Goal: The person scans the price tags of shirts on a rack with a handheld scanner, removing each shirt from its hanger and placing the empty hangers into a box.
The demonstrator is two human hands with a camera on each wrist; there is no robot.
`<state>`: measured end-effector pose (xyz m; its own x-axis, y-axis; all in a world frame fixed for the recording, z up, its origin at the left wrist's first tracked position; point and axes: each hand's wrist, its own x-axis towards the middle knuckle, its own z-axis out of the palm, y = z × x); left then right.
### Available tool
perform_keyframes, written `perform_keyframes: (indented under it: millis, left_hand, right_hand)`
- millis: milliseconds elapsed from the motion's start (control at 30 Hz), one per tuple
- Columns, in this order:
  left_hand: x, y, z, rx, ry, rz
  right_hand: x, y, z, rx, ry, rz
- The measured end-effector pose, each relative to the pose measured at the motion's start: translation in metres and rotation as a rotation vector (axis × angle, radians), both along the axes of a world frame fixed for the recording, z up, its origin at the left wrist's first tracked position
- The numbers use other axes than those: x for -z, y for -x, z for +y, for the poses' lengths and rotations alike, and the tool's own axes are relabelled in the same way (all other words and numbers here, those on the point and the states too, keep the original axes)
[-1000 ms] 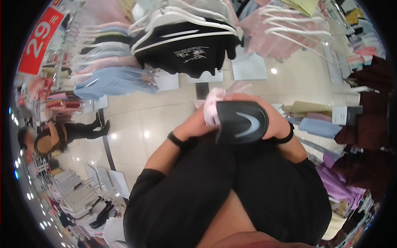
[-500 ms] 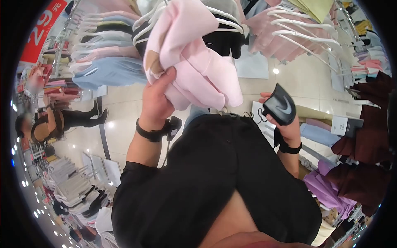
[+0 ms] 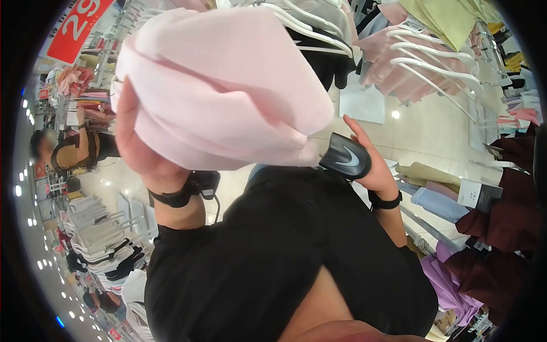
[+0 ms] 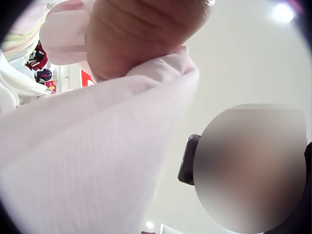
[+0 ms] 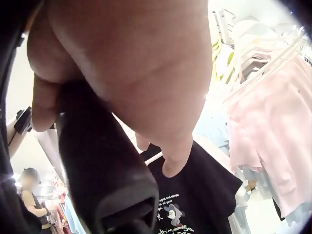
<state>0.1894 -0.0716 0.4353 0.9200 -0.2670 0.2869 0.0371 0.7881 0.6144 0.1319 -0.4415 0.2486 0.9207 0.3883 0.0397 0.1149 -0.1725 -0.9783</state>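
A pink garment (image 3: pixel 228 85), folded over on itself, fills the upper left of the head view. My left hand (image 3: pixel 142 142) grips its left side; in the left wrist view the cloth (image 4: pixel 97 141) hangs from under that hand (image 4: pixel 141 34). My right hand (image 3: pixel 373 165) holds a black device with a grey curved mark (image 3: pixel 346 158), some fingers extended. The device is close to the garment's lower right corner; whether they touch I cannot tell. In the right wrist view the dark device (image 5: pixel 102 156) lies between the thumb and palm of the hand (image 5: pixel 136 63).
White hangers (image 3: pixel 427 57) with pink clothes hang beyond my right hand. A black printed top (image 5: pixel 195 190) hangs below it in the right wrist view. Folded clothes (image 3: pixel 436 202) and dark red ones lie at right. A person (image 3: pixel 80 148) stands at far left, near a red sign (image 3: pixel 77 28).
My hands, together at first, have parted. The garment has been raised and moved left and closer to the head camera, showing a broader plain side. The device has since shifted left and slightly down.
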Motion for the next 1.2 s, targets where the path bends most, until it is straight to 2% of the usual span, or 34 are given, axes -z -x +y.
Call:
perform_keyframes:
  millis: [33, 67, 167, 200, 300, 333, 433, 533, 633, 700, 867, 1000, 1100, 1133, 1200]
  left_hand:
    - [-0.002, 0.000, 0.001, 0.059, 0.014, -0.056]
    - [-0.008, -0.002, 0.002, 0.119, 0.028, -0.116]
    - [-0.007, -0.006, 0.021, 0.164, 0.074, -0.148]
    - [-0.005, -0.007, 0.030, 0.139, 0.080, -0.120]
    - [0.002, -0.010, 0.049, 0.134, 0.115, -0.059]
    - [0.004, -0.010, 0.057, 0.141, 0.129, -0.043]
    - [0.011, -0.013, 0.083, 0.083, 0.132, 0.014]
    - [0.008, -0.014, 0.089, 0.146, 0.233, 0.041]
    - [0.004, -0.015, 0.106, 0.217, 0.239, 0.019]
    - [0.001, -0.014, 0.116, 0.237, 0.229, -0.012]
    - [-0.003, -0.011, 0.147, 0.180, 0.188, -0.070]
    - [0.000, -0.007, 0.176, 0.073, 0.128, -0.120]
    - [0.014, -0.005, 0.199, -0.005, 0.117, -0.130]
    - [0.021, -0.007, 0.205, -0.010, 0.144, -0.114]
    - [0.030, -0.010, 0.211, -0.082, 0.161, 0.055]
  right_hand:
    - [0.002, -0.004, 0.003, -0.003, 0.100, -0.148]
    - [0.000, -0.008, 0.008, -0.042, 0.081, -0.158]
    - [-0.002, -0.022, 0.022, -0.160, 0.242, -0.256]
    - [-0.009, -0.025, 0.030, -0.144, 0.164, -0.249]
    - [-0.003, -0.036, 0.040, -0.287, 0.151, -0.115]
    - [-0.005, -0.034, 0.049, -0.278, 0.190, -0.092]
    - [-0.014, -0.040, 0.080, -0.382, 0.094, 0.192]
    - [-0.017, -0.044, 0.109, -0.343, 0.068, 0.183]
    - [-0.009, -0.052, 0.130, -0.335, 0.079, 0.053]
    - [-0.013, -0.052, 0.141, -0.263, 0.045, 0.059]
    - [-0.015, -0.065, 0.162, -0.261, 0.207, -0.258]
    - [-0.002, -0.077, 0.192, -0.316, 0.216, -0.321]
    - [-0.002, -0.080, 0.217, -0.364, 0.174, -0.252]
    - [-0.004, -0.078, 0.222, -0.382, 0.152, -0.152]
    - [0.001, -0.073, 0.225, -0.376, 0.104, 0.001]
